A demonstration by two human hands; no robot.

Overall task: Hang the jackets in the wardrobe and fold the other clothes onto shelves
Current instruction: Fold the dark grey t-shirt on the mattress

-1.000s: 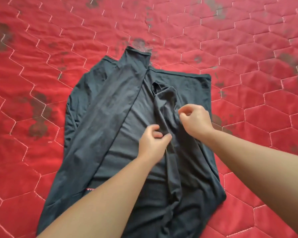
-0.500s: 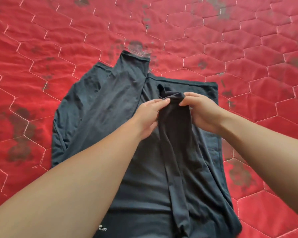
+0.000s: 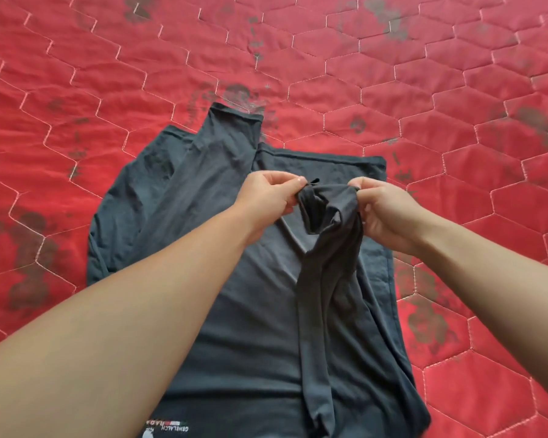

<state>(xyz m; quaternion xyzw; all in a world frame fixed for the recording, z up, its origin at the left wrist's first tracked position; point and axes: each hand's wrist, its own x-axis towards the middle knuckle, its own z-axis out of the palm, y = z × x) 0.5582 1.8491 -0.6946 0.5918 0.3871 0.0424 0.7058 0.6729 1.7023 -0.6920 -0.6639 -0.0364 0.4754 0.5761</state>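
A dark grey shirt (image 3: 241, 311) of thin, smooth knit lies spread on a red quilt (image 3: 424, 90), which is stitched in pale hexagons and marked with worn grey blotches. The shirt is long and roughly rectangular, its hemmed far edge running straight across. One sleeve (image 3: 215, 172) is folded flat over the shirt's left side, its banded cuff reaching just past the far edge onto the quilt. At the shirt's near edge a small printed label (image 3: 168, 428) shows white letters and a red mark, too small to read surely.

The other sleeve (image 3: 320, 295) rises off the middle of the shirt as a soft, twisted rope of cloth. Its cuff (image 3: 326, 207) is held open like a limp mouth: the left hand (image 3: 266, 200) pinches the cuff's left rim between curled fingers (image 3: 293, 184) and thumb, and the right hand (image 3: 383, 210) pinches the right rim the same way. Both bare forearms reach over the shirt's near half
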